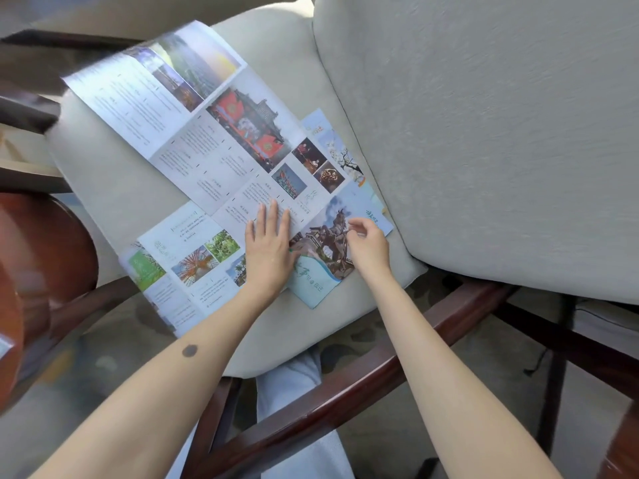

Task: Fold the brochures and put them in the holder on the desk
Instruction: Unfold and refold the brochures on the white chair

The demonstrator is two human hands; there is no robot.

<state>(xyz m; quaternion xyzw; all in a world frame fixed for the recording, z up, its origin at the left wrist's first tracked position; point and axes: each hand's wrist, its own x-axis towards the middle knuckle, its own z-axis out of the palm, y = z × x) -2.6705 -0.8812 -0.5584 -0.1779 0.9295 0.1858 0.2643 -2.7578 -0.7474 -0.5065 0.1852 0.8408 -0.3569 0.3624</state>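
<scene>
- Here, the long unfolded paper brochure with printed photos lay diagonally on the beige fabric seat cushion, with its long axis running from far left to near right.
- The left hand pressed flat on its near part, fingers straight.
- The right hand, fingers curled, was at the end panel with a horse statue (whether it pinched the paper, I cannot tell).
- This hand was the nearer one for folding that panel leftward.
- No holder was in view.
</scene>
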